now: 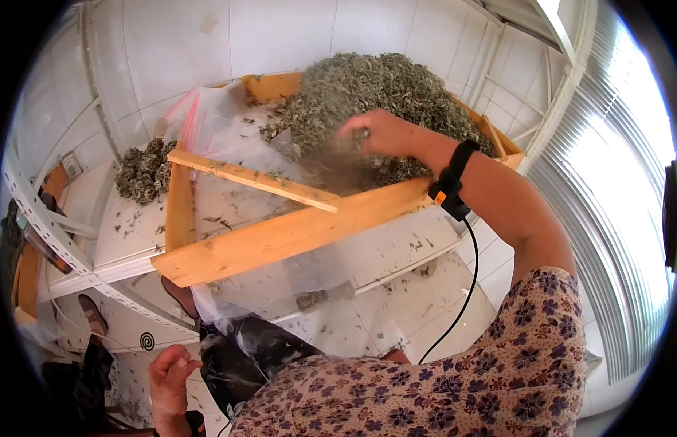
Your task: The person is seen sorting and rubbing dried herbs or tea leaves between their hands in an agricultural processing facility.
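Note:
A large heap of dried grey-green leaves [404,91] is piled in a wooden-sided tray, its front board [280,244] facing me. My right hand [386,133] is at the heap's left front side, fingers bent around some of the dried leaves. Leaf bits below it are blurred by motion. Clear plastic bag [229,120] with a red-pink edge spreads over the tray's left part. Low at the left, away from the heap, my left hand [172,375] is closed in a loose fist; what it holds, if anything, is hidden.
A loose wooden strip [255,180] slants across the tray. Outside its left wall [179,207] lies a smaller leaf clump [145,173]. A white metal rack frame [58,218] rises at the left, ribbed sheeting [608,197] at the right. A black cable [462,313] hangs from my right wrist.

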